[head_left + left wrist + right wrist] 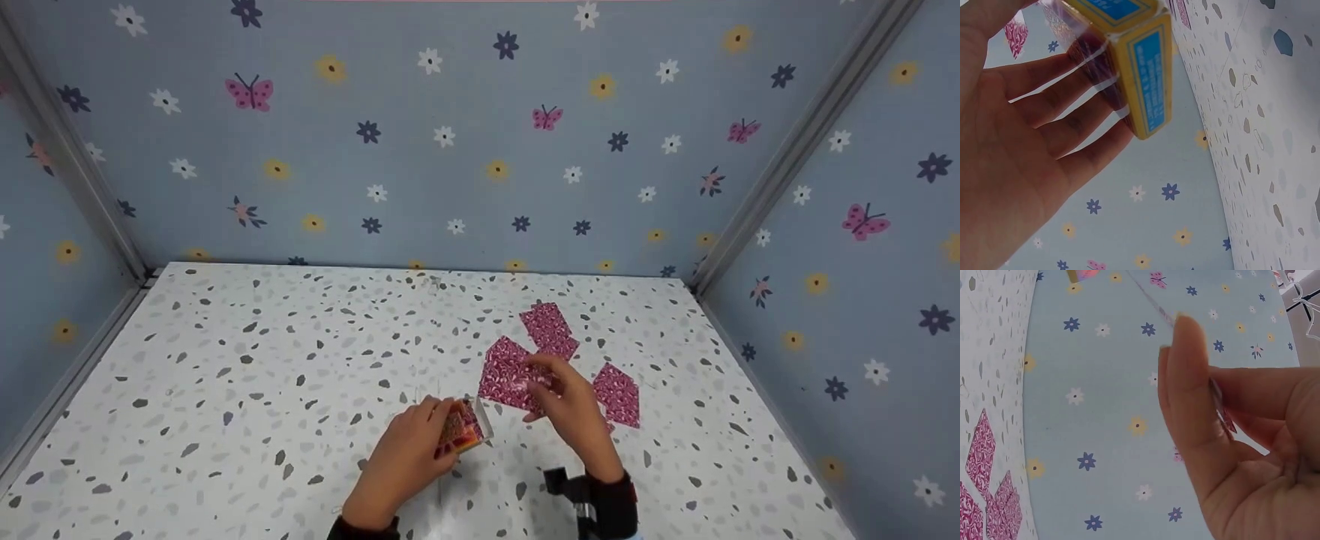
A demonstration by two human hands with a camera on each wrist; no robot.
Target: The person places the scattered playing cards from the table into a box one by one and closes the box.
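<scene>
My left hand [405, 456] grips a small colourful box [466, 426], held just over the table. The left wrist view shows this box [1148, 79] with yellow edges, blue printed panels and shiny clear film over it; the fingers lie along its side. To the right, my right hand [576, 412] pinches something thin between thumb and fingers. In the right wrist view a narrow see-through strip [1151, 301] runs from those fingertips up toward the box. Pink-and-white patterned flat pieces [504, 375] lie beneath and beyond the right hand, partly hidden by it.
A white speckled table [300, 337] spreads around both hands. More pink patterned pieces lie at the back [549, 326] and to the right [619, 396]. Flower-and-butterfly panels [465, 112] enclose the table at the back and both sides.
</scene>
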